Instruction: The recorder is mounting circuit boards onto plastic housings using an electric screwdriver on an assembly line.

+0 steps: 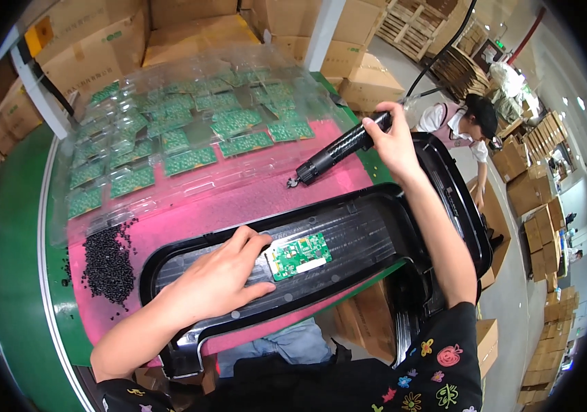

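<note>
A black electric screwdriver is gripped in my right hand, slanting down to the left above the pink mat. Its tip is at a few small dark screws on the mat; whether one sits on the bit I cannot tell. Below lies a long black plastic housing, hollow side up. Inside it rests a green circuit board with a white strip. My left hand lies over the housing, thumb and fingers apart, fingertips close to the board's left edge.
Clear plastic trays of green circuit boards cover the far mat. A heap of black screws lies at left. More black housings stand at right. Beyond them a person bends over a carton. Cardboard boxes line the back.
</note>
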### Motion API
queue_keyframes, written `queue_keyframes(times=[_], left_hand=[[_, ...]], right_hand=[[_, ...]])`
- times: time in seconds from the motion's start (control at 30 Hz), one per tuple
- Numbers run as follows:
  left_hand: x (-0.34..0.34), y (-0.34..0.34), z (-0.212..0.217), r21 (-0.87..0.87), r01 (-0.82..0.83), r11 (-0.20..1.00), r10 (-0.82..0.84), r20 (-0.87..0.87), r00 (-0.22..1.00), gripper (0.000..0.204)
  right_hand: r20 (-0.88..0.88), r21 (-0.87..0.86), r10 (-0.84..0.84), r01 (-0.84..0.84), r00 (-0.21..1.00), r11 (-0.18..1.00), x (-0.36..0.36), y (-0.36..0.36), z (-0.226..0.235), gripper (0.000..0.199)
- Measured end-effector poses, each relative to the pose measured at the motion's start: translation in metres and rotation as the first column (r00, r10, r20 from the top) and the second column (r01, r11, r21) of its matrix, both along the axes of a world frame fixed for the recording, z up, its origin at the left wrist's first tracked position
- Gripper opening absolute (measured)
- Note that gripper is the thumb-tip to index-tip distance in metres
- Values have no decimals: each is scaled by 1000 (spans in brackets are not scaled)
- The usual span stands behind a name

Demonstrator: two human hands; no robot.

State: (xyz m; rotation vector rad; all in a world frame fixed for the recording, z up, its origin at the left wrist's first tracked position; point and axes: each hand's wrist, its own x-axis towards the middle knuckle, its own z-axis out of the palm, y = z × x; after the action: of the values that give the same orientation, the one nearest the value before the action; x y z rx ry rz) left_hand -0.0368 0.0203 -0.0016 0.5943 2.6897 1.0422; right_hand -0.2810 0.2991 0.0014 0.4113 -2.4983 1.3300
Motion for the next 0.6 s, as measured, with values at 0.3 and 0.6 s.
queue_keyframes(times=[0.3, 0.6], left_hand=[[4, 0, 8, 3, -80, 997, 80, -96, 992, 50], [11, 5, 18, -37, -192, 981, 87, -796, 599, 29]], right_hand=[[-77, -723, 520, -406, 851, 559, 62, -91, -5, 33], [66, -976, 636, -82, 769, 200, 159, -96, 57, 32]])
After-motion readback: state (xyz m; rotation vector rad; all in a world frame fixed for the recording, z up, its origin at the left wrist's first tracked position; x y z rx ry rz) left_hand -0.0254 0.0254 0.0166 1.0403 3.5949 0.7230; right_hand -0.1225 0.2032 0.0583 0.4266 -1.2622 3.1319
